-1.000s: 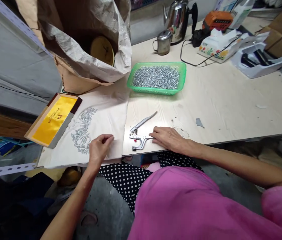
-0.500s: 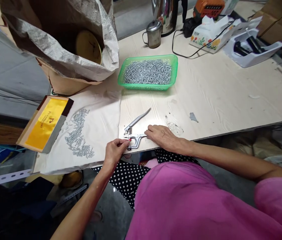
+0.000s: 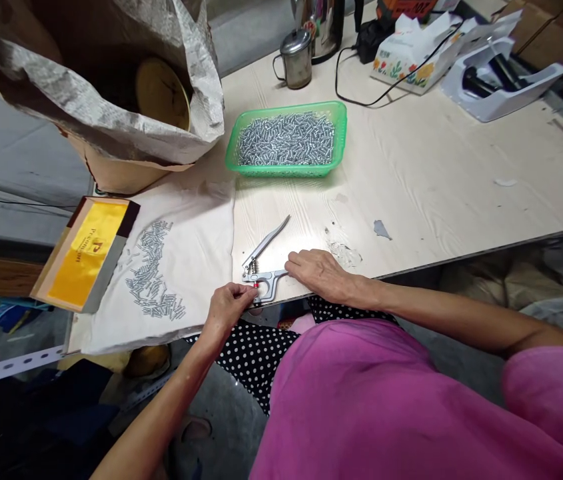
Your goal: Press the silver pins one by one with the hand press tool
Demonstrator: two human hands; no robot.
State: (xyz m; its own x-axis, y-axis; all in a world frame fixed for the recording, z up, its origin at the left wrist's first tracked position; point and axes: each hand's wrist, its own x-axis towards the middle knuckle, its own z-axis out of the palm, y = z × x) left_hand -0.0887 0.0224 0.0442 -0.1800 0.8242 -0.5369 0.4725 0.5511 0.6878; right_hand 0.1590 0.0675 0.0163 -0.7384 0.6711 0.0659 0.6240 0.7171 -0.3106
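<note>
A pair of grey metal snap pliers (image 3: 272, 279) lies at the table's front edge, its upper lever raised at an angle and a spring and a small red part at its jaw. Beside that red part, my left hand (image 3: 226, 308) has thumb and fingers pinched together; whatever is between them is too small to make out. My right hand (image 3: 320, 272) is closed over the end of the pliers' lower handle. To the left, a loose heap of small metal springs (image 3: 151, 267) lies on a white cloth (image 3: 201, 233).
Behind the pliers stands a green plastic basket (image 3: 231, 150) full of similar springs. A large woven sack (image 3: 206, 93) and a yellow-topped box (image 3: 88, 247) are at left. Farther back are a metal mug (image 3: 297, 63), a tissue pack (image 3: 406, 60) and a white holder (image 3: 491, 100).
The whole view has shifted slightly. Both hands keep nearly the same hold at the pliers, and the springs lie as before.
</note>
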